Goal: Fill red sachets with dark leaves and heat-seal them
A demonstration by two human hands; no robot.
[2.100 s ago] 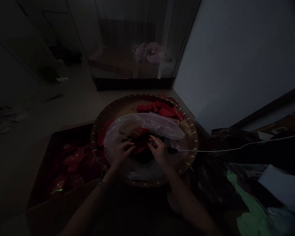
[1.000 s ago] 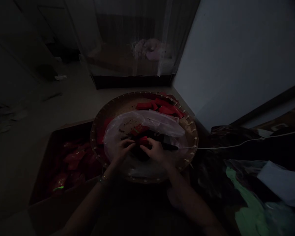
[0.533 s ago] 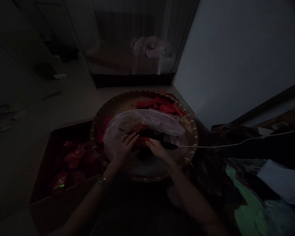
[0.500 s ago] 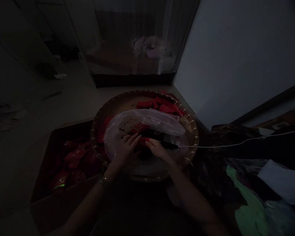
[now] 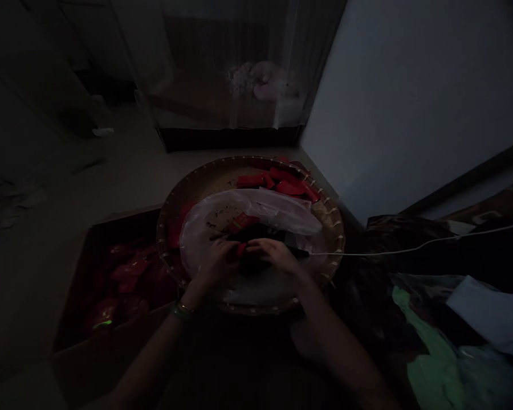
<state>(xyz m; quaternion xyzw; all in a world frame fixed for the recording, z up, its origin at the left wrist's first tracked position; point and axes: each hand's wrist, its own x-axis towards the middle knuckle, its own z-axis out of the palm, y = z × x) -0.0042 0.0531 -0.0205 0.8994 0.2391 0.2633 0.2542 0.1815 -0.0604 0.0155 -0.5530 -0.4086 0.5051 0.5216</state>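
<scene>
A small red packet (image 5: 241,249) lies between my two hands, mostly covered by fingers. My left hand (image 5: 216,265), bracelets at the wrist, is closed on its left side. From the right, my right hand (image 5: 276,255) curves over with its fingertips at the packet's other edge. Just beyond the fingers is a dark, long object (image 5: 297,250) with a white cord (image 5: 376,254) running off to the right. Another red packet (image 5: 243,222) rests behind it. Under these spreads a clear plastic bag (image 5: 196,228) in a round woven tray (image 5: 167,216). Dim light hides the fingertips.
Several red packets (image 5: 288,185) are piled at the tray's back right. On the left, a cardboard box (image 5: 70,296) holds many red shiny packets (image 5: 130,270). Clothes (image 5: 436,347) are heaped at right, beside a white wall (image 5: 410,114). Dark crumbs (image 5: 218,215) dot the bag.
The red packet has shifted slightly left and lower between my hands. My right hand has moved its fingers over it, from a thumb-side pinch to an arched hold.
</scene>
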